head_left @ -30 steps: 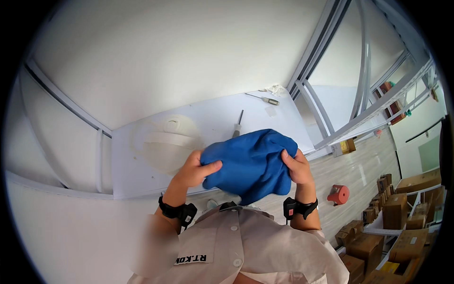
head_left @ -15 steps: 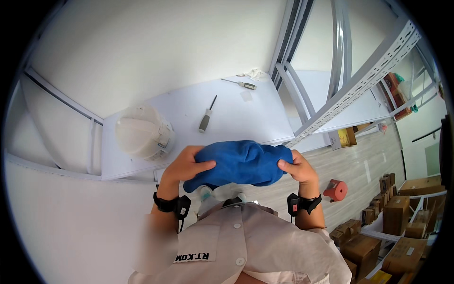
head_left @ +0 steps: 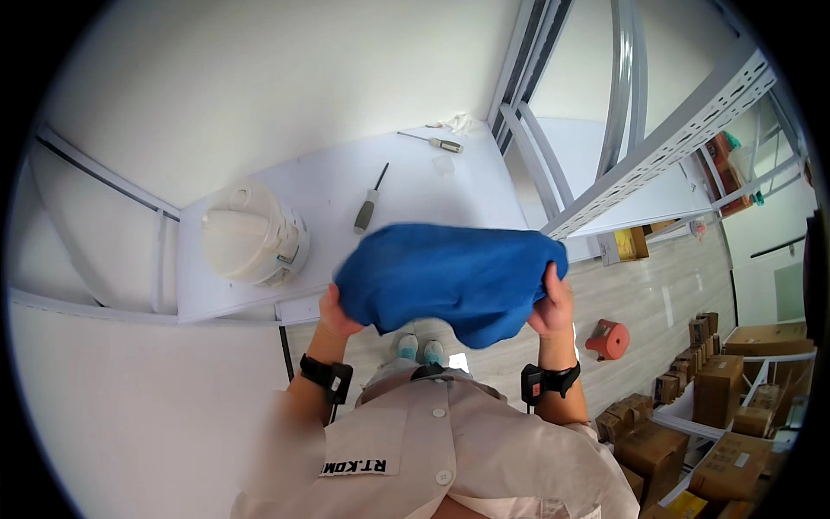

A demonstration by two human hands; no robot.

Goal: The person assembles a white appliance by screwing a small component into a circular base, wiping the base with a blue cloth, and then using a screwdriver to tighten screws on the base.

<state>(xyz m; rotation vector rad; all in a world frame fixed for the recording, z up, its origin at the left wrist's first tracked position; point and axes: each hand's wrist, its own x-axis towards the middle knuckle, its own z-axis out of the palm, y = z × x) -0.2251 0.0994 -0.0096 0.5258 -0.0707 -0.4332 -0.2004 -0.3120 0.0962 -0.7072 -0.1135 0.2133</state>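
A blue cloth [head_left: 445, 277] is stretched between my two hands, in front of my waist and just off the near edge of the white shelf [head_left: 328, 160]. My left hand [head_left: 336, 313] grips its left end, the fingers partly hidden by the fabric. At the other end my right hand [head_left: 553, 303] holds on, thumb over the cloth. The lower edge of the fabric sags in folds. Beyond it on the shelf lie a screwdriver [head_left: 367, 210] with a grey handle and a second screwdriver [head_left: 445, 145] farther back.
A white plastic bucket [head_left: 259, 238] stands on the shelf's left side. A crumpled white rag [head_left: 461, 124] lies in the far corner. Grey perforated posts [head_left: 666, 138] rise at the right. On the floor are a red stool [head_left: 608, 340] and several cardboard boxes [head_left: 722, 389].
The cloth has gone from bunched up to spread wider and rises higher in view. My right hand has moved slightly right; my left hand has shifted down.
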